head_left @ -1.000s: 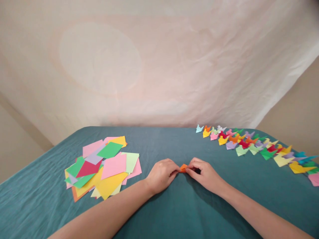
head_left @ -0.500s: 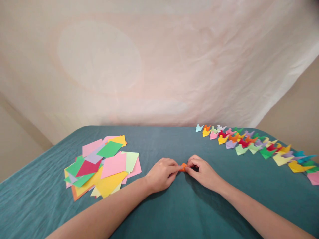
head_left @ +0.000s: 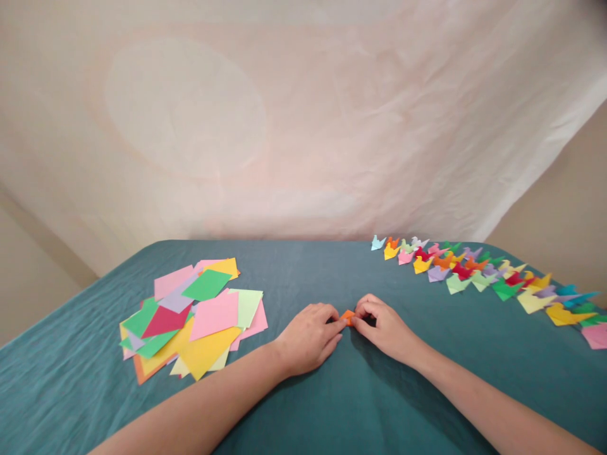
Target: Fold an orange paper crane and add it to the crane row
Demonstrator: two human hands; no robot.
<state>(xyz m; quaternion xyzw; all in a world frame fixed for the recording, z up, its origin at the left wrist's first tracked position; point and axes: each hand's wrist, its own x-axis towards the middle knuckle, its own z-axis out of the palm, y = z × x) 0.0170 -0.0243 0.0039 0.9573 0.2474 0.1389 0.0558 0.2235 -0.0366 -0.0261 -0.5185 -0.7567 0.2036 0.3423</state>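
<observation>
A small folded piece of orange paper (head_left: 348, 315) is between my two hands, just above the middle of the table. My left hand (head_left: 310, 336) pinches its left side with thumb and fingers. On the right side, my right hand (head_left: 385, 328) grips it between thumb and curled fingertips. Fingers cover much of the paper, so its full folded shape is hidden.
A loose heap of coloured paper sheets (head_left: 215, 316) lies on the left. Rows of small folded paper birds (head_left: 458, 283) stand along the right side. A dark green cloth (head_left: 303, 411) covers the table, and a pale fabric sheet (head_left: 303, 126) hangs behind it.
My left fingers have shifted on the orange paper, the index finger drawing back and bending more. The right hand keeps its pinch almost unmoved. The whole view has shifted slightly.
</observation>
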